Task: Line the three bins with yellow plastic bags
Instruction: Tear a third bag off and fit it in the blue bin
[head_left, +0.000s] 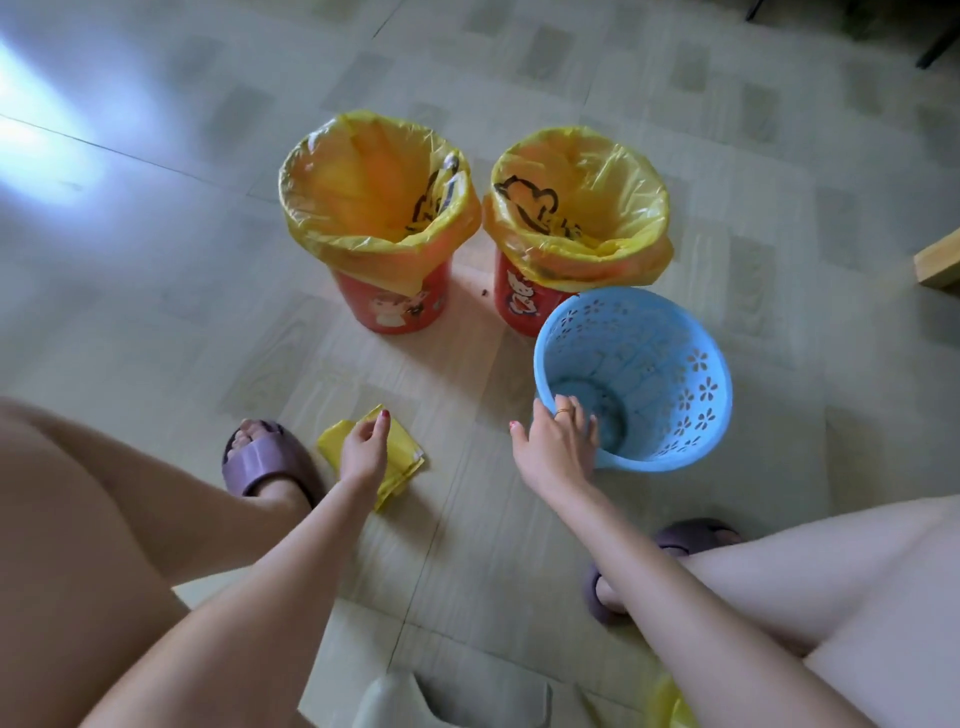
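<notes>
Two red bins stand on the floor, the left red bin and the right red bin. A yellow bag lines the left one and another yellow bag lines the right one, both folded over the rims. A blue perforated bin stands in front of the right red bin with no bag in it. My right hand grips its near rim, fingers inside. My left hand pinches a folded yellow bag lying on the floor.
My feet in purple slippers sit on either side of the folded bag and the blue bin. A wooden edge juts in at the right. A grey-white slipper and something yellow lie at the bottom edge.
</notes>
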